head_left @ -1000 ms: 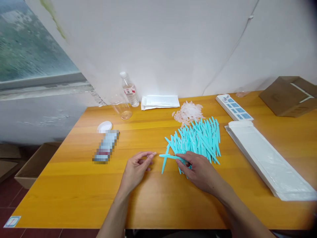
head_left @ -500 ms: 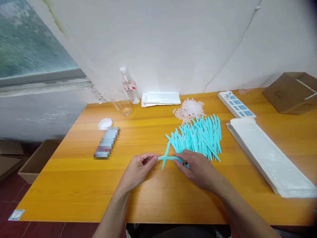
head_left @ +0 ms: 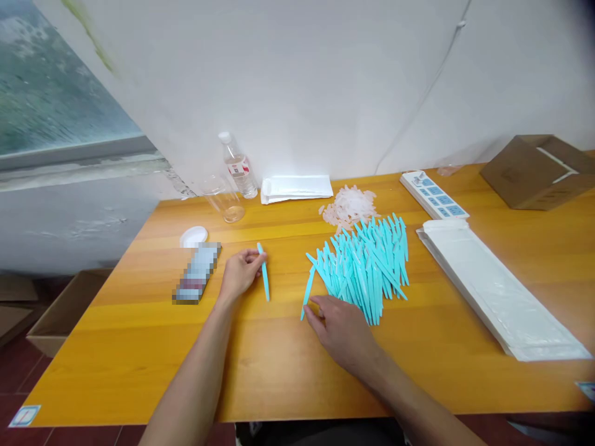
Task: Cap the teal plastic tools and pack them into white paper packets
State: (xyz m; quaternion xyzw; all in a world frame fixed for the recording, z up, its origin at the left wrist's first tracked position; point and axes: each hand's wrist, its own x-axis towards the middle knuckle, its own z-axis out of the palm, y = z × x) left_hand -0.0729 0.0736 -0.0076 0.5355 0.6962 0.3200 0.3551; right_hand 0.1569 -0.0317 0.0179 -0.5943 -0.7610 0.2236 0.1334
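Head view: the left hand [head_left: 239, 272] has moved out to the left, away from the middle of the table [head_left: 139, 347], and now pinches one teal stick [head_left: 264, 279] by its upper end between thumb and fingertips. A second ago both hands met over that stick beside the pile; now the stick hangs apart from the rest, its lower tip close to the wood. The right hand [head_left: 337, 325] has let go and dropped back to the near edge of the teal pile [head_left: 360, 263], fingers loosely spread, fingertips touching a loose stick [head_left: 307, 296] that juts out toward the left. So one stick is separated and the next lies under the right hand.

Just left of the left hand lies a blurred flat pack [head_left: 198, 279] with a white lid [head_left: 194, 235] behind it. Farther back stand a clear cup [head_left: 224, 198] and a water bottle [head_left: 235, 166]. A heap of pale chips [head_left: 348, 204], a power strip [head_left: 433, 195] and a stack of white bags [head_left: 493, 285] flank the pile. Nothing lies between the hands
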